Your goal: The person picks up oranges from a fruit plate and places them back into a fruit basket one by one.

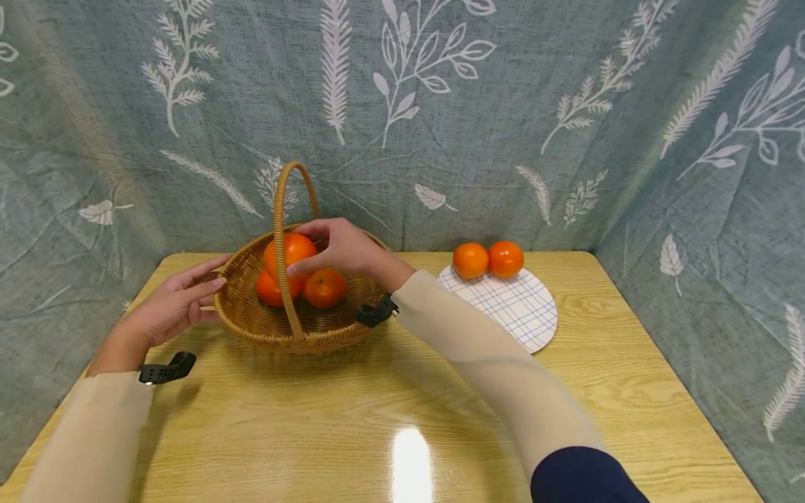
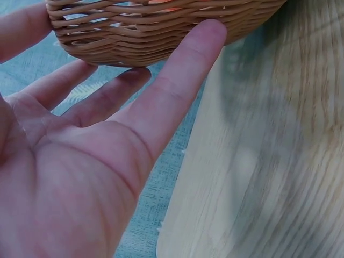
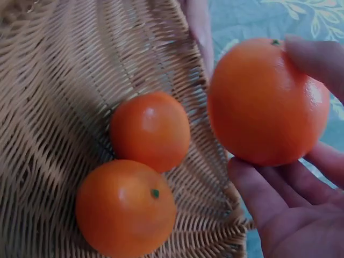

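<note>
My right hand holds an orange between thumb and fingers, above the inside of a wicker basket. In the head view the basket's tall arched handle crosses in front of this orange. Two more oranges lie inside the basket, a left one partly hidden by the handle and a right one. At the basket's left side is my left hand, its fingers extended against the woven wall. A fingertip presses the weave from outside in the left wrist view.
To the right, a round white plate with blue grid lines lies on the wooden table. Two oranges sit side by side at its back edge, a left one and a right one. A patterned cloth hangs behind the table.
</note>
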Available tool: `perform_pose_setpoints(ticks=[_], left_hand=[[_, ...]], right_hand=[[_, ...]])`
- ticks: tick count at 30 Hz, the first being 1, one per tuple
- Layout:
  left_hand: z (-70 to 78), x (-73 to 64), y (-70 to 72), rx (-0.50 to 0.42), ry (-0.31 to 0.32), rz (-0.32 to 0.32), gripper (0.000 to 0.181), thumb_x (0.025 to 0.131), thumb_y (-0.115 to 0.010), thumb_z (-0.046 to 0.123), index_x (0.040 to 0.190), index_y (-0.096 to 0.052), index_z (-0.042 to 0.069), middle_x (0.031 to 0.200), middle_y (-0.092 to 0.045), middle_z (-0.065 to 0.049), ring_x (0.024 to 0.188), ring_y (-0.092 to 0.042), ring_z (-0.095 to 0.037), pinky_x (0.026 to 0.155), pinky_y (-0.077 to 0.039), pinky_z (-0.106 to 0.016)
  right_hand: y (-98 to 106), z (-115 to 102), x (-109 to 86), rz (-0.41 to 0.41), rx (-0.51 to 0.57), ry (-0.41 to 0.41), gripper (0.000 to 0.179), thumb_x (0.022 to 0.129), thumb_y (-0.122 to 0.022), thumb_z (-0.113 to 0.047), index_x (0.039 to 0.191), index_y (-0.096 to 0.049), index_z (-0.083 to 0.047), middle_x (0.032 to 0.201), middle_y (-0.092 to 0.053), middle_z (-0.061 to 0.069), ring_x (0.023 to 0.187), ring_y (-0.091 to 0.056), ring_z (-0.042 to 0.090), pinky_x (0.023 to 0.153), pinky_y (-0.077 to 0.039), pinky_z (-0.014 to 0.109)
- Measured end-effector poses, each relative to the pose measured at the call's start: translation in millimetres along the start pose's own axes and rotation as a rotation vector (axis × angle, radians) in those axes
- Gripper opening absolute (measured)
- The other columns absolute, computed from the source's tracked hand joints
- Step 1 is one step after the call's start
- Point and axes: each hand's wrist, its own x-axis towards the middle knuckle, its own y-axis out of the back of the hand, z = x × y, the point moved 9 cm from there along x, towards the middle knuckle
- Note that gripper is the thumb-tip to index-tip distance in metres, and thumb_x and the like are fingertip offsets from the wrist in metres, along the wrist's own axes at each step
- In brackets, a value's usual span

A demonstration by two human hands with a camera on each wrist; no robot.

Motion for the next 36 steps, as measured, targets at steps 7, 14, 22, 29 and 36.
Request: perform_pose_setpoints(ticks=[7,14,22,29,36], left_hand=[[1.4,-0.2,0.8,-0.008,0.009,0.013,0.059,0.112,-0.036,0.007,0.167,-0.013,0.013,0.133,-0.063,0.007,0.112,-0.072,-0.014,0.087,-0.062,-0.032],[-1.1,-0.5,2.5,0.017,0.026,0.035,0.060,0.112,-0.039,0.010,0.166,-0.014,0.012,0.134,-0.065,0.013,0.111,-0.072,-0.012,0.086,-0.062,-0.031],[-1.6,-0.8,2.8,0.036,0.029,0.044,0.061,0.112,-0.039,0.010,0.166,-0.010,0.009,0.133,-0.065,0.013,0.109,-0.073,-0.012,0.086,-0.062,-0.031],[-1.3,-1.2,2.0,0.024,0.032,0.046,0.063,0.112,-0.038,0.009,0.166,-0.006,0.007,0.131,-0.067,0.012,0.107,-0.074,-0.014,0.085,-0.062,-0.031],[-0.4,-1.3,-0.5,0.005,0.022,0.027,0.064,0.112,-0.038,0.008,0.166,-0.003,0.006,0.131,-0.068,0.008,0.106,-0.074,-0.016,0.084,-0.063,-0.033]], right_hand=[[-21,-7,12.9,-0.105,-0.090,0.058,0.063,0.089,-0.083,-0.025,0.144,-0.059,-0.009,0.134,-0.068,0.004,0.114,-0.065,0.011,0.094,-0.052,0.019],[-40,-8,21.7,-0.195,-0.146,0.041,0.056,0.083,-0.088,-0.030,0.132,-0.067,-0.012,0.125,-0.072,0.000,0.110,-0.064,0.009,0.095,-0.050,0.018],[-55,-2,26.9,-0.297,-0.251,-0.036,0.066,0.081,-0.089,-0.034,0.137,-0.064,-0.009,0.136,-0.068,0.000,0.125,-0.061,0.012,0.101,-0.048,0.017],[-64,-2,26.0,-0.369,-0.377,-0.040,0.068,0.078,-0.091,-0.039,0.135,-0.067,-0.010,0.134,-0.068,-0.002,0.124,-0.061,0.011,0.097,-0.049,0.016],[-73,1,20.7,-0.471,-0.473,-0.079,0.043,0.077,-0.091,-0.044,0.105,-0.074,-0.016,0.108,-0.070,-0.003,0.089,-0.053,0.007,0.074,-0.041,0.018]])
